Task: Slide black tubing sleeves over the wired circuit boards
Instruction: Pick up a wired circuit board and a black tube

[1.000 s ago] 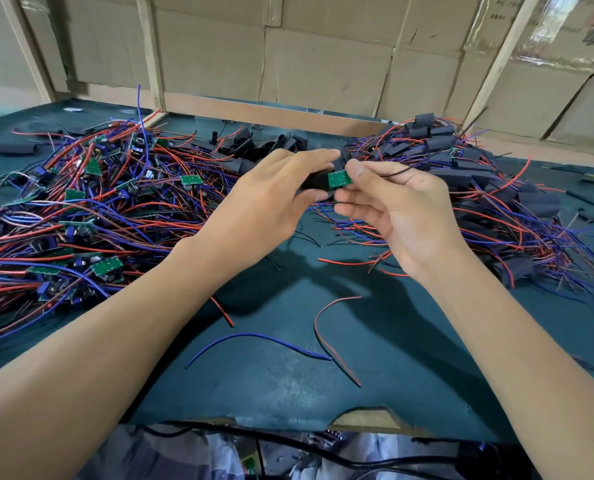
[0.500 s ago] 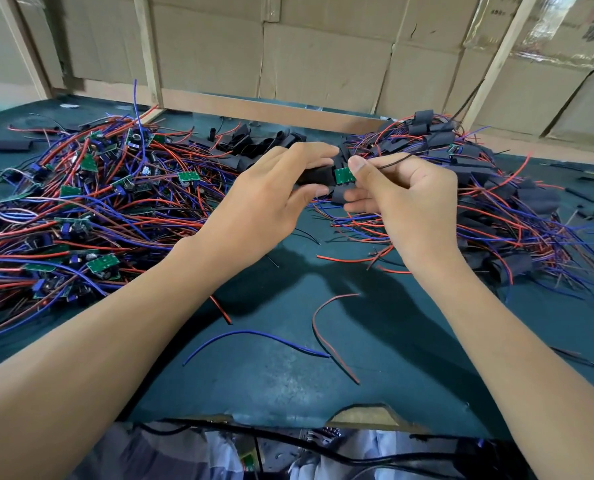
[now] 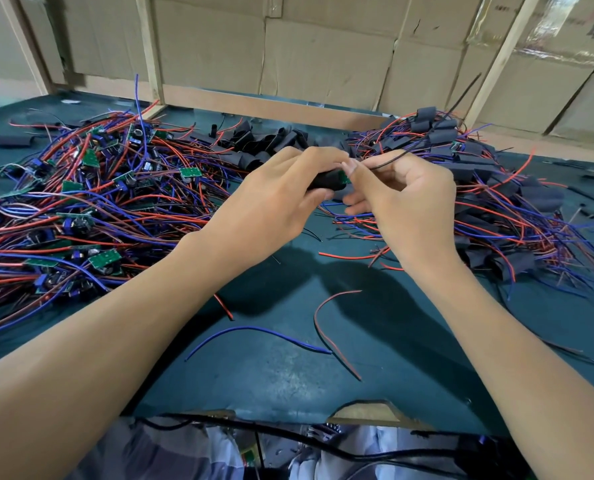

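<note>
Both hands meet above the middle of the green table, raised off its surface. The left hand curls its fingers and thumb round a black sleeve, holding it roughly level. At the sleeve's right end a sliver of green board shows, most of it already inside (only a corner is visible). The right hand pinches that end of the board between thumb and forefinger, its other fingers loosely curled below; a thin black wire runs from the pinch back over the hand.

To the left lies a pile of bare boards tangled in red and blue wires. To the right lies a pile of sleeved boards, wires trailing out. Between the piles, behind the hands, sits a heap of empty sleeves. On the table near the forearms lie a loose blue wire and a red wire, just touching at one end. Cardboard lines the wall behind.
</note>
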### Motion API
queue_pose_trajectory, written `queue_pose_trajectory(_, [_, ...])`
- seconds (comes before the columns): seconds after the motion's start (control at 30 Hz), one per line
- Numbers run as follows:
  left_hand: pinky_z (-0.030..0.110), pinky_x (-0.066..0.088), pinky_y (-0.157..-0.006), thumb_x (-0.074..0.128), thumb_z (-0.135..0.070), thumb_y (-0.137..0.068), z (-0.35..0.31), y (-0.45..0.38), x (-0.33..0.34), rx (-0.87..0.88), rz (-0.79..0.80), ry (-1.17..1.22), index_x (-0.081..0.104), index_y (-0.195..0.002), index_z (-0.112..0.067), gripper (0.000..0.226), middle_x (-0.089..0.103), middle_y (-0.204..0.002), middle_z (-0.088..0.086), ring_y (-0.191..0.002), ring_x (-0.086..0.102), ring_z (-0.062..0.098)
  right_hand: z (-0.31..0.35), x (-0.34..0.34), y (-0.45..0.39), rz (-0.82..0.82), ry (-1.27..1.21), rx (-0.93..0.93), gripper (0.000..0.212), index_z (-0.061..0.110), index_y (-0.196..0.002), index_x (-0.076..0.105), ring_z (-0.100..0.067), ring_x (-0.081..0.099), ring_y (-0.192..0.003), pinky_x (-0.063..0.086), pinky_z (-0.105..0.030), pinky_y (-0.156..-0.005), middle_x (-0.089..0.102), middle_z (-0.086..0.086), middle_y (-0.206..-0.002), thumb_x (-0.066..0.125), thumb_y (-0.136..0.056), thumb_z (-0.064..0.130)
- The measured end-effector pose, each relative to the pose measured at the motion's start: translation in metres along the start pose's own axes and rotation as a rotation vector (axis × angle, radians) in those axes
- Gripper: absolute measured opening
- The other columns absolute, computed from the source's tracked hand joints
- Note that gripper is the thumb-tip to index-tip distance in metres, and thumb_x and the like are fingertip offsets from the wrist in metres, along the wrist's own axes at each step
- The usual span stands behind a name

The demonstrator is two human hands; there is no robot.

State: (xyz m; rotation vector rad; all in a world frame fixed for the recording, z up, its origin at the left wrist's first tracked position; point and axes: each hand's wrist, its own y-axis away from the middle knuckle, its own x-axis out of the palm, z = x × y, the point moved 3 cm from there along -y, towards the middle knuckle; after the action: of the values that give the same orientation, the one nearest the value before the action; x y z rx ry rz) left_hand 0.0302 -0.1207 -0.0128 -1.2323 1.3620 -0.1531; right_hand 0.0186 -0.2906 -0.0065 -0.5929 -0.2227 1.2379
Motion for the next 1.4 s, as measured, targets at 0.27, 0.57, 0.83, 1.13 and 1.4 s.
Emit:
queue_pose_trajectory(0.27, [0.036, 0.048, -0.1, 0.064, -0.007, -0.095, 0.003, 0.001, -0.007, -0.065, -0.057, 0.05, 0.053, -0.138, -0.008, 0.044, 0.064, -0.127, 0.002, -0.122, 0.058, 0.02, 0.002, 0.001, -0.002, 0.144, -0.082, 0.048, 0.004, 0.01, -0.093, 0.078, -0.02, 0.074, -0.07, 0.062, -0.038, -0.054, 0.075, 0.0, -0.074, 0.074, -0.091, 0.01])
queue_pose_trajectory(0.57, [0.038, 0.048, -0.1, 0.06, -0.015, -0.1, 0.001, 0.001, -0.004, -0.13, -0.024, 0.152, 0.047, -0.14, -0.018, 0.042, 0.064, -0.129, -0.005, -0.111, 0.063, 0.018, -0.001, -0.004, -0.007, 0.218, -0.33, 0.311, 0.006, 0.011, -0.085, 0.08, -0.024, 0.068, -0.073, 0.054, -0.032, -0.053, 0.074, -0.012, -0.086, 0.076, -0.088, 0.009])
queue_pose_trajectory(0.83, [0.015, 0.042, -0.095, 0.058, -0.009, -0.1, 0.004, -0.001, -0.004, -0.081, -0.084, 0.173, 0.05, -0.138, -0.016, 0.04, 0.064, -0.125, -0.007, -0.11, 0.058, 0.009, -0.006, 0.0, -0.006, 0.277, -0.375, 0.331, 0.005, 0.013, -0.088, 0.081, -0.029, 0.073, -0.076, 0.059, -0.034, -0.061, 0.074, -0.014, -0.093, 0.076, -0.09, 0.012])
queue_pose_trajectory(1.13, [0.04, 0.048, -0.103, 0.059, -0.009, -0.1, -0.002, 0.0, -0.005, -0.06, -0.074, 0.247, 0.049, -0.139, -0.013, 0.041, 0.064, -0.126, -0.007, -0.122, 0.058, 0.022, -0.005, 0.005, -0.003, 0.255, -0.438, 0.263, 0.007, 0.007, -0.093, 0.076, -0.027, 0.073, -0.077, 0.059, -0.034, -0.066, 0.075, -0.014, -0.085, 0.075, -0.088, 0.01])
queue_pose_trajectory(1.4, [0.01, 0.038, -0.102, 0.054, 0.017, -0.09, -0.008, -0.001, -0.003, 0.046, -0.026, 0.148, 0.047, -0.141, -0.001, 0.055, 0.053, -0.123, -0.002, -0.117, 0.055, 0.032, -0.007, 0.018, 0.005, 0.328, -0.464, 0.26, 0.011, 0.009, -0.095, 0.079, -0.027, 0.069, -0.08, 0.056, -0.034, -0.066, 0.074, -0.015, -0.088, 0.069, -0.094, 0.009])
